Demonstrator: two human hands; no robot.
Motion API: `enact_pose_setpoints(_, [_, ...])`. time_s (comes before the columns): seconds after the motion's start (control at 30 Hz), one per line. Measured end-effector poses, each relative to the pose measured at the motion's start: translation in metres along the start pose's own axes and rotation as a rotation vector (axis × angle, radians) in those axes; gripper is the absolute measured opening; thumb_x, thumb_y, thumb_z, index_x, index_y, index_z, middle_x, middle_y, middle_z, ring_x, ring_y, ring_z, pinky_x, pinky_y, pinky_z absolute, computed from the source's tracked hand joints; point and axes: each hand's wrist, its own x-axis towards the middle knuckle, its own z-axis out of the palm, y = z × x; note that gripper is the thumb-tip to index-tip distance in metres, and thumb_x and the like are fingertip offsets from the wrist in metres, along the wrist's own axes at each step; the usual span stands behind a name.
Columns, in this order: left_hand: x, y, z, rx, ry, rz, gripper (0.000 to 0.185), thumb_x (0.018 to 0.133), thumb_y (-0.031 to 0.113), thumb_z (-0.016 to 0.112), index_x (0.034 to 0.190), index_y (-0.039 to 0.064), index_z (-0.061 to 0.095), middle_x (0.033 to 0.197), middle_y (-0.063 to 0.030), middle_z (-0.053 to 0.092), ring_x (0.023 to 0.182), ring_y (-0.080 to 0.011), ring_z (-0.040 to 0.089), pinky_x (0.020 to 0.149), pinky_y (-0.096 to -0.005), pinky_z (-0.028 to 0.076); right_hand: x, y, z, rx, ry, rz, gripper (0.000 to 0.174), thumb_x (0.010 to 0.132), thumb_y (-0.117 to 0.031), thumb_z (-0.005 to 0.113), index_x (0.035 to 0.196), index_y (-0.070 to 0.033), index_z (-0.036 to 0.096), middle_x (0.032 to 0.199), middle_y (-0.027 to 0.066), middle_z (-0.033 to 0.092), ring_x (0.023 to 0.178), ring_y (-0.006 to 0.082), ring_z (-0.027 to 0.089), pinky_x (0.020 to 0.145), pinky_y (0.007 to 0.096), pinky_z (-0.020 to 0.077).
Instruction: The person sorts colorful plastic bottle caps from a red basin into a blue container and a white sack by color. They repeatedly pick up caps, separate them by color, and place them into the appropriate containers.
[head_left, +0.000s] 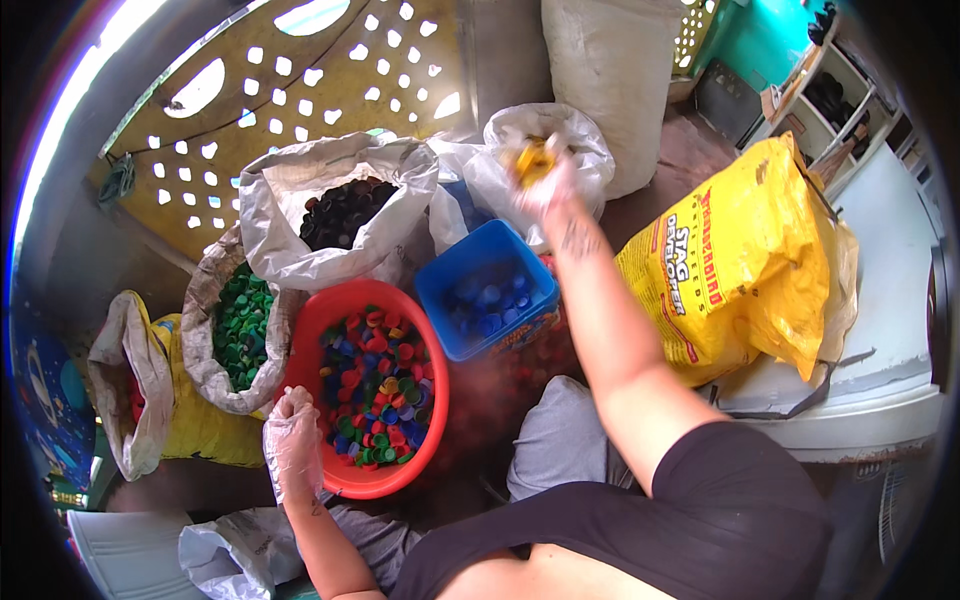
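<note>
Mixed bottle caps in several colours lie in a round red plastic basin. At its left rim is my left hand, in a clear plastic glove, its fingers curled; whether a cap is inside cannot be seen. My right hand, also gloved and blurred by motion, holds yellow bottle caps over the mouth of a white plastic sack. A blue plastic tub with blue caps stands between the basin and my right arm. Dark caps fill part of another white sack.
Green caps lie in an open woven sack left of the basin, beside a yellow sack. A full yellow feed sack stands at right. Behind is a tall white sack near a perforated wall.
</note>
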Motion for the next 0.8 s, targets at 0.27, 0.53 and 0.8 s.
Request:
enact_pose_setpoints(0.27, [0.039, -0.052, -0.027, -0.093, 0.008, 0.089, 0.047, 0.103, 0.024, 0.063, 0.144, 0.002, 0.056, 0.118, 0.0013, 0.067, 0.091, -0.0083, 0.059, 0.082, -0.0255, 0.049, 0.066, -0.075, -0.007, -0.492, 0.172, -0.463, 0.066, 0.107, -0.062, 0.029, 0.120, -0.005, 0.060, 0.118, 0.0187, 0.064, 0.116, 0.0397, 0.058, 0.104, 0.0645, 0.0433])
enact_pose_setpoints(0.53, [0.062, -0.071, 0.065, 0.887, -0.273, 0.330, 0.038, 0.103, 0.033, 0.052, 0.102, 0.002, 0.074, 0.089, -0.0195, 0.071, 0.088, -0.0286, 0.069, 0.082, -0.0431, 0.054, -0.113, 0.153, -0.025, -0.332, -0.242, 0.342, 0.018, 0.095, -0.022, 0.069, 0.104, -0.007, 0.073, 0.107, 0.0106, 0.074, 0.099, 0.0259, 0.071, 0.095, 0.0462, 0.0566])
enact_pose_setpoints(0.8, [0.078, -0.078, 0.102, 0.943, -0.290, 0.100, 0.048, 0.097, 0.044, 0.057, 0.109, 0.001, 0.075, 0.108, -0.0237, 0.074, 0.107, -0.0366, 0.070, 0.097, -0.0447, 0.053, -0.103, 0.166, -0.037, -0.309, -0.298, 0.492, 0.026, 0.098, -0.018, 0.063, 0.115, 0.000, 0.071, 0.106, 0.0151, 0.075, 0.098, 0.0283, 0.073, 0.093, 0.0457, 0.0597])
